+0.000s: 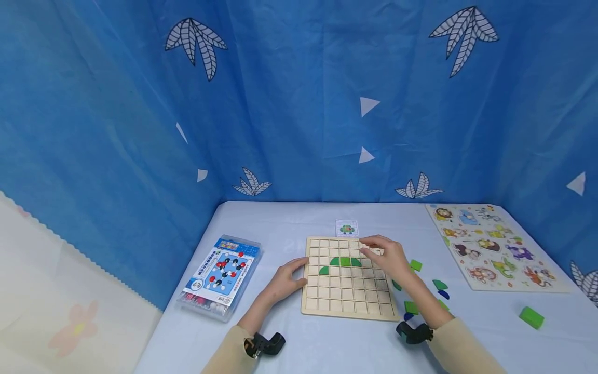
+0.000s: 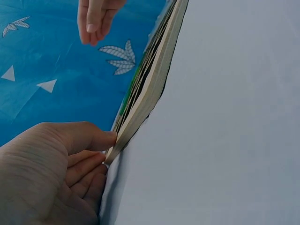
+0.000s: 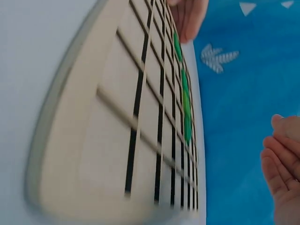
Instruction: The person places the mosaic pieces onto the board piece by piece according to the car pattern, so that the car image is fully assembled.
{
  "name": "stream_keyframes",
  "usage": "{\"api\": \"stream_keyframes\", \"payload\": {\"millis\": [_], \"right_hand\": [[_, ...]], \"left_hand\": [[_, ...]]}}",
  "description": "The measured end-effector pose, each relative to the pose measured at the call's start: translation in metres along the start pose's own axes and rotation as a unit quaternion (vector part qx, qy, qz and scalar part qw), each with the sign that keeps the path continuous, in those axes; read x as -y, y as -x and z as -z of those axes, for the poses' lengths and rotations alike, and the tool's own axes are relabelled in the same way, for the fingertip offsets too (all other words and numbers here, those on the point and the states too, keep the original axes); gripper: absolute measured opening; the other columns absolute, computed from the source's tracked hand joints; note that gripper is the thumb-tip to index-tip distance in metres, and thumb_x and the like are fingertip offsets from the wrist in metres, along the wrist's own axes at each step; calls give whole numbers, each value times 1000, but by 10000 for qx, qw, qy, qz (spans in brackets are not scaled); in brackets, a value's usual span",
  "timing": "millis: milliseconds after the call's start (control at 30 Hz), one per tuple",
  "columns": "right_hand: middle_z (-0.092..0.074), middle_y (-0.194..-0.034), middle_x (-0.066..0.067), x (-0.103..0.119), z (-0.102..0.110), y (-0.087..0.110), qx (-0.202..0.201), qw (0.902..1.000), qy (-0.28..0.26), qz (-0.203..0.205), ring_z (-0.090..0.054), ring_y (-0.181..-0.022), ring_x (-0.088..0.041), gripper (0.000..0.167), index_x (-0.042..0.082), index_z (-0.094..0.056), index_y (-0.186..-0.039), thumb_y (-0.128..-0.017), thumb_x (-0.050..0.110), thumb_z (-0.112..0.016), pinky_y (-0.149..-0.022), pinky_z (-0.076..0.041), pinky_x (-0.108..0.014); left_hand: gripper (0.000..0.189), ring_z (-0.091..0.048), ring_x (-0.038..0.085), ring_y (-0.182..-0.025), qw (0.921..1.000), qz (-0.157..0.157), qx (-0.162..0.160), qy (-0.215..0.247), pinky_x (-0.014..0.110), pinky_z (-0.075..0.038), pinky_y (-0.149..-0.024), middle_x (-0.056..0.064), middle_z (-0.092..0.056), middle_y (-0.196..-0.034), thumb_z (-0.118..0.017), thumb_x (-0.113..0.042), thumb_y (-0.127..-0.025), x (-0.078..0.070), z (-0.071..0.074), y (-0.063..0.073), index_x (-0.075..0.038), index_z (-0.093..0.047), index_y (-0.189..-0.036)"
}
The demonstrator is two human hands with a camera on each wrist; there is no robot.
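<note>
A wooden grid board (image 1: 327, 306) lies on the table. On it sit a light green square (image 1: 345, 261) and several dark green quarter-round pieces, one of them a lower-left quarter-round (image 1: 324, 270). My left hand (image 1: 283, 280) rests its thumb and fingertips against the board's left edge; the left wrist view has this hand (image 2: 61, 164) at the wooden rim. Over the board's upper right is my right hand (image 1: 388, 258), thumb and fingers apart, with no piece visible between them. A small picture card (image 1: 347, 228) lies behind the board.
Loose green and blue pieces, including a green square (image 1: 416, 265) and a blue piece (image 1: 443, 294), lie right of the board. Farther right are an animal puzzle board (image 1: 495, 249) and a green block (image 1: 531, 317). At left lies a molecule kit box (image 1: 221, 275).
</note>
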State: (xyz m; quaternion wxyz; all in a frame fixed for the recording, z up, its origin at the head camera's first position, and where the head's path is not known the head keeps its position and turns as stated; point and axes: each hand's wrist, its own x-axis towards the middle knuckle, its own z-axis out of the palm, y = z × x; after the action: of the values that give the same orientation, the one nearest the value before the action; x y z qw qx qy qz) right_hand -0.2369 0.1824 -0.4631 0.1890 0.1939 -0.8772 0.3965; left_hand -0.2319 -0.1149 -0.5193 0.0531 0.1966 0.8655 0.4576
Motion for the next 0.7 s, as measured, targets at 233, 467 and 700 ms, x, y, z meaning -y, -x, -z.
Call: {"api": "stream_keyframes", "payload": {"millis": [233,467,700], "right_hand": [[-65,-108,-18,-33,39,19,-333,9976,350,-506,-62,-93,-36,28,-1,-66,-112,-87,10,-69,-77,-53,-52],[-63,-112,-20,-58,56,40,-350,9867,625,-1457,-59,-99,-37,30,-1,-64,-115,-88,12,-66,-79,-53,-51],[-61,-112,-26,-76,61,59,-385,9821,1016,-1541,-58,-100,-43,30,-6,-62,-115,-87,5,-65,-84,-49,-55]], "left_hand": [[56,-35,29,-133,10000,-31,-3,7,43,-31,-109,12,-43,-142,-66,-8,-86,0,0,0,-3,-46,-139],[57,-35,30,-133,10000,-80,13,-34,43,-32,-108,12,-43,-143,-66,-8,-86,0,-1,0,-2,-45,-139],[57,-34,29,-134,10000,2,-9,6,42,-31,-109,11,-42,-143,-66,-9,-86,-1,0,1,-4,-45,-139]]}}
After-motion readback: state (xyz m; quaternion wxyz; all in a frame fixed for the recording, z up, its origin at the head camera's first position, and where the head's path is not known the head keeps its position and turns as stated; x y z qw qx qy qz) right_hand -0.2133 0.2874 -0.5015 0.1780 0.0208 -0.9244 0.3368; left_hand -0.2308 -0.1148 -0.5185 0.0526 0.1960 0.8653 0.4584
